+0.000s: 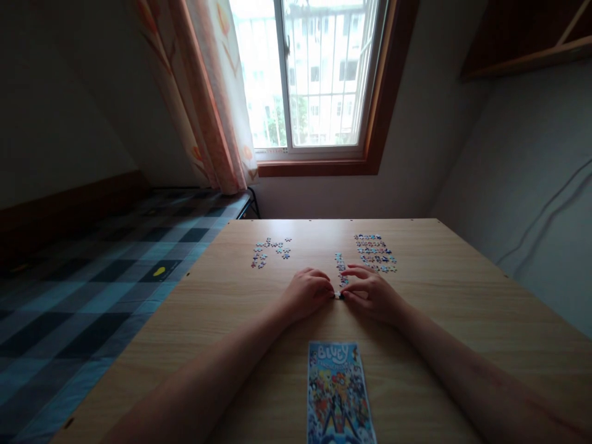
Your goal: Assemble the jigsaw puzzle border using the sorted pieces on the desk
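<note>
A small white-and-dark jigsaw puzzle piece (338,296) lies at the middle of the wooden table, between my fingertips. My left hand (309,292), its fingers curled together, grips the piece's left side. From the right, my right hand (374,296) pinches the other side with thumb and index finger, while its upper fingers reach over a column of puzzle pieces (339,262). That narrow column runs away from me just beyond the held piece, partly hidden by the right fingers. Closer to me lies a picture sheet (340,391) printed "BLUEY" with many cartoon figures.
Rows of loose puzzle pieces (374,251) lie at the far right of the wooden table (259,394). A scattered group of pieces (263,254) sits at the far left. A bed with a checked cover (120,271) borders the table's left side; a window (319,74) is behind.
</note>
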Available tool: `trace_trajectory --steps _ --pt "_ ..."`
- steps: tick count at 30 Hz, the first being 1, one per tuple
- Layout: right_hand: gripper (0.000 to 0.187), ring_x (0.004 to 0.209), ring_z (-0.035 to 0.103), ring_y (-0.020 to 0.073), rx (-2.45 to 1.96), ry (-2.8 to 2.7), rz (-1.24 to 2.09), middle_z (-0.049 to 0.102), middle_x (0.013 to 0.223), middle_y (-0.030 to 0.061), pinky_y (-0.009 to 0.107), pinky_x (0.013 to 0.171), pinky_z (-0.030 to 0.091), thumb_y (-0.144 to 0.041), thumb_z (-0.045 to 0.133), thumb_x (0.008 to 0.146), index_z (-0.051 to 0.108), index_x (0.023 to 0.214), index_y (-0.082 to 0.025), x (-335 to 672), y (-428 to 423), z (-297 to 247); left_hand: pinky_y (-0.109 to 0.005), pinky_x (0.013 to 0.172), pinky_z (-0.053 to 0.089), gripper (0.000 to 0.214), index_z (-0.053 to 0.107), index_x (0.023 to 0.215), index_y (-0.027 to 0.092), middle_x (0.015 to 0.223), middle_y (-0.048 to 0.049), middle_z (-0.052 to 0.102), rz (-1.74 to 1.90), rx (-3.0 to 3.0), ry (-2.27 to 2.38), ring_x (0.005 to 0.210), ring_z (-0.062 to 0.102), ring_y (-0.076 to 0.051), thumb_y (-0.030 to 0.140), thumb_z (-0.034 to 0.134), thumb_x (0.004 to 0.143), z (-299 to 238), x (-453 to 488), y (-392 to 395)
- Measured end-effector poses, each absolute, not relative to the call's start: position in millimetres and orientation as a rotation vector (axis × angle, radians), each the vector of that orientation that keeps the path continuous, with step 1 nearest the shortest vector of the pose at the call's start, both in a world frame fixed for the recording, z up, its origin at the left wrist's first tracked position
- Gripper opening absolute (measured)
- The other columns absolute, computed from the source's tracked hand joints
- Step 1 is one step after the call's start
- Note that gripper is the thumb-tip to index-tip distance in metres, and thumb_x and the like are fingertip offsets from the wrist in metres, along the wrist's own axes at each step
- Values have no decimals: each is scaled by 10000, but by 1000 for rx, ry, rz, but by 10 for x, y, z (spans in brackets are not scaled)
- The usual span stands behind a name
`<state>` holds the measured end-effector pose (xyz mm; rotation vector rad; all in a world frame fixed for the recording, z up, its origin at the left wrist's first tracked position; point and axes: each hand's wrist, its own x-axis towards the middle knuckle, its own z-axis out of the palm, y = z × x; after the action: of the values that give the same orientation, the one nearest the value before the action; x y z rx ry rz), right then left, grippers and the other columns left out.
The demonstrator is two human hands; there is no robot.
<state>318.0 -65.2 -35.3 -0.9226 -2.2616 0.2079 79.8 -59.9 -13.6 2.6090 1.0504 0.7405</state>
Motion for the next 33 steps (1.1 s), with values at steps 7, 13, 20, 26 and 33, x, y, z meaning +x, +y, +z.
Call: trace_trajectory --steps 7,13,20,26,33 --pt "137 1256 539 277 -931 -2257 237 689 1183 65 514 1058 452 -290 652 875 788 863 -281 3184 -660 -347 -355 926 467 153 757 872 221 1002 -45 743 703 2618 1093 955 637 -201 290 623 898 -67 811 -646" --pt "138 1225 565 280 -925 -2229 198 697 1159 70 531 1063 451 -266 642 873 779 855 -265 3191 -640 -369 -340 881 491 158 728 888 203 981 -52 727 800 2620 1214 909 630 -198 248 579 912 -74 767 -610" --pt "123 1185 595 267 -928 -2145 217 711 1105 75 508 1063 453 -259 636 871 750 829 -239 3184 -625 -389 -420 993 426 189 738 962 225 1158 -79 680 944 2488 2044 1098 558 -279 283 573 890 112 218 -273" --pt "123 1179 597 261 -942 -2153 215 713 1101 74 501 1065 447 -245 628 874 743 834 -230 3185 -616 -388 -486 1086 348 390 699 1193 226 1382 -135 557 732 2149 2509 1283 461 -327 419 564 883 -32 -241 -21" --pt "123 1167 603 258 -958 -2165 208 715 1097 68 493 1056 458 -233 622 872 741 839 -231 3184 -616 -393 -634 1155 140 593 556 1403 282 1593 -134 319 406 2025 2502 1488 190 -350 598 357 943 -165 -201 80"
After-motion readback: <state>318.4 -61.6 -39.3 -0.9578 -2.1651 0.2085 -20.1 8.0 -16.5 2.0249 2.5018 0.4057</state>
